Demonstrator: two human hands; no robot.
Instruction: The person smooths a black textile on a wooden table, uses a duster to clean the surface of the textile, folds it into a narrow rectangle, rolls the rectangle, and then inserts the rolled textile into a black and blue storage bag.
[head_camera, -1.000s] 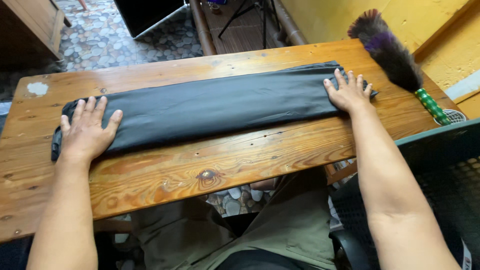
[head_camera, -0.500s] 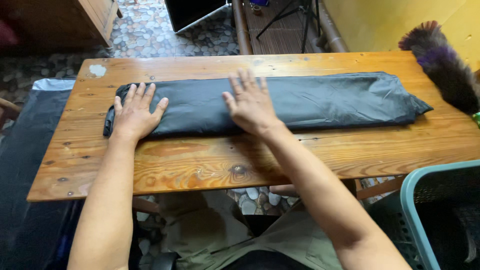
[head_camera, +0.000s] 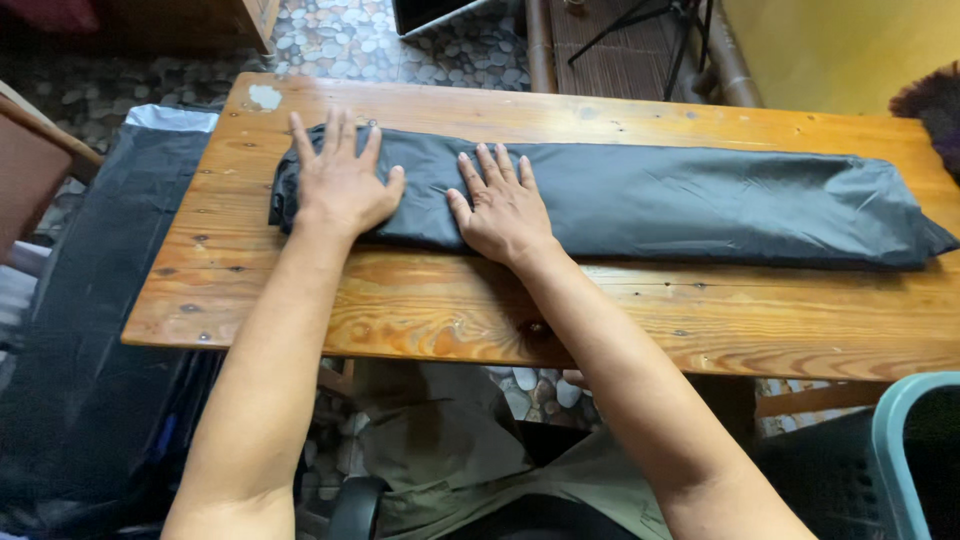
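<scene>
A long dark grey cloth (head_camera: 700, 205), folded into a narrow strip, lies across a wooden table (head_camera: 450, 310). My left hand (head_camera: 340, 180) rests flat on the strip's left end, fingers spread. Just to its right, my right hand (head_camera: 500, 205) presses flat on the cloth too, fingers spread. Neither hand grips anything. The strip's right end tapers to a point near the table's right side.
A black plastic sheet (head_camera: 90, 350) hangs over something left of the table. A teal plastic bin (head_camera: 905, 450) stands at the lower right. A dark feather duster (head_camera: 935, 105) pokes in at the right edge. A pebble floor lies beyond the table.
My right hand has slid left along the cloth from its right end to beside my left hand. The view has shifted left with it.
</scene>
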